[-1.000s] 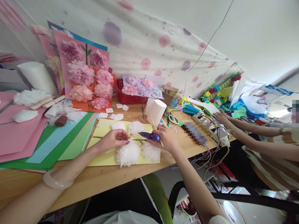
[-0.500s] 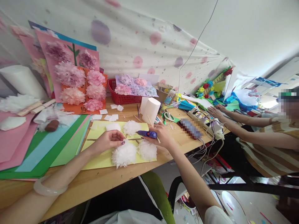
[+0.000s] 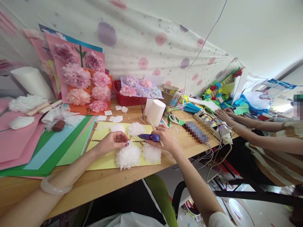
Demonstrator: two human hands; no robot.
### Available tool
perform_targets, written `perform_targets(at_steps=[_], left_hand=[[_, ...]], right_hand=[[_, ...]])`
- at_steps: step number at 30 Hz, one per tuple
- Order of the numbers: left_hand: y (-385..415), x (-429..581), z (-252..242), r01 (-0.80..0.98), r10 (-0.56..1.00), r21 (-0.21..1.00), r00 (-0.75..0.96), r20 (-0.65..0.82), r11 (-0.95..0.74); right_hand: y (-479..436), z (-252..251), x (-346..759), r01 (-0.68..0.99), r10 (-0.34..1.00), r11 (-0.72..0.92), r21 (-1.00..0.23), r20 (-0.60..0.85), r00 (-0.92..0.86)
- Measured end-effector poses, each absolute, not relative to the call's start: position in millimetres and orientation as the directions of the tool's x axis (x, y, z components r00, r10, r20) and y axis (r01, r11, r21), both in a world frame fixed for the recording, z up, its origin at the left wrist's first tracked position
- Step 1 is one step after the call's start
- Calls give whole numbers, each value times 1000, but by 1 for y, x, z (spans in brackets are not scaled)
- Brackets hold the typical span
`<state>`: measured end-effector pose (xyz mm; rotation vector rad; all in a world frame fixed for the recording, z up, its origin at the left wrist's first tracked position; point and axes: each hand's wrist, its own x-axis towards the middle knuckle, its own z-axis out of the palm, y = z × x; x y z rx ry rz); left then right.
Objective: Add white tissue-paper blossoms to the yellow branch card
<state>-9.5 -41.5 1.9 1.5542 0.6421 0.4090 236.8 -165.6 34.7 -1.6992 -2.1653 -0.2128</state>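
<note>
My right hand [image 3: 167,138] is closed round a thick blue pen-shaped tool [image 3: 149,137] with a dark tip and an orange mark; its exact kind is unclear. A thin wooden stick [image 3: 161,142] also runs through these fingers. My left hand [image 3: 115,140] is pinched over the yellow card, close to the tool's tip; a tiny brownish bit shows at its fingertips, too small to name. On the yellow card [image 3: 99,160] sit white tissue-paper flowers [image 3: 128,155], and brown lines are drawn between them. A white paper pad [image 3: 117,127] lies near its top edge.
Coloured paper sheets [image 3: 68,148] spread on the left. Behind stand flower pictures [image 3: 78,75], a red basket [image 3: 127,100] and a white paper roll [image 3: 156,112]. Scissors [image 3: 174,119], a phone [image 3: 195,130] and cabled power strips [image 3: 220,130] lie right, beside another person's hands [image 3: 223,115].
The camera view has turned slightly left, so the scene sits further right. Both hands keep nearly the same pose over the card, with the blue tool still in the right.
</note>
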Motion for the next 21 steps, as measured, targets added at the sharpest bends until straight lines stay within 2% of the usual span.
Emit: perform_targets(at_steps=[18,21], left_hand=[[-40,-10,-1,151,616,989,779,-122,5],[-41,-10,1,151,618,988,775,-129,18]], right_hand=[[-174,34,242,978,917,207,-38,355,-180],[-175,35,242,974,923,216,-73,342,-179]])
